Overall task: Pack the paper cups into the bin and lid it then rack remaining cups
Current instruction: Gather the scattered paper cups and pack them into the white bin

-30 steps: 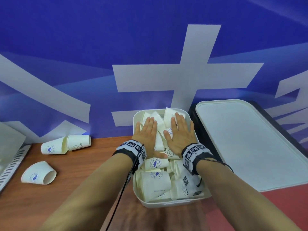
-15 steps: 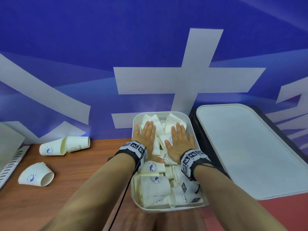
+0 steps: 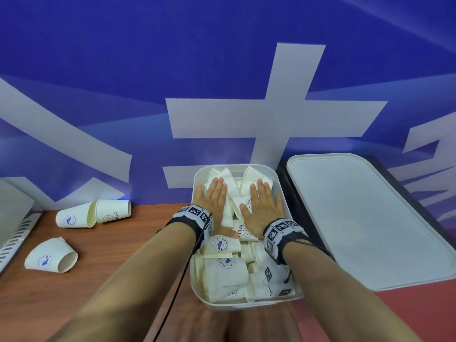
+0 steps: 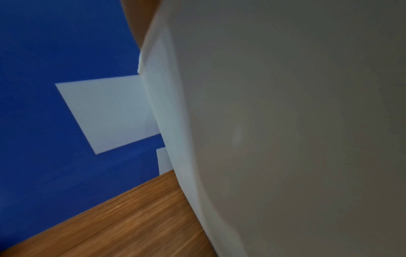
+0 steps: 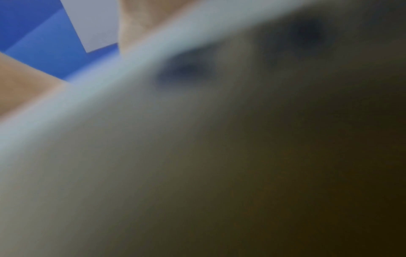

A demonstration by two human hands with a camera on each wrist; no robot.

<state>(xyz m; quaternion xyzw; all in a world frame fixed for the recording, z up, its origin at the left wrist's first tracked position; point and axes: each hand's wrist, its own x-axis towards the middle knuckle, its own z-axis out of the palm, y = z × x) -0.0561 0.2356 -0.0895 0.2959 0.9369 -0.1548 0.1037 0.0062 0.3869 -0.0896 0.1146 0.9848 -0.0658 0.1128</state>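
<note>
Pressing flat with straight fingers on the flattened paper cups (image 3: 227,270) heaped in the white bin (image 3: 283,193), the left hand (image 3: 214,201) and right hand (image 3: 262,208) lie side by side, while the lid (image 3: 357,218) rests just right and three loose cups (image 3: 74,218) lie on the table (image 3: 111,255).

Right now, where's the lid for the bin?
In the head view the lid lies flat on the right, off the bin and just beside its right wall, while both hands press the cups inside.

Blue-and-white backdrop (image 3: 123,70), wooden table (image 3: 98,280)
</note>
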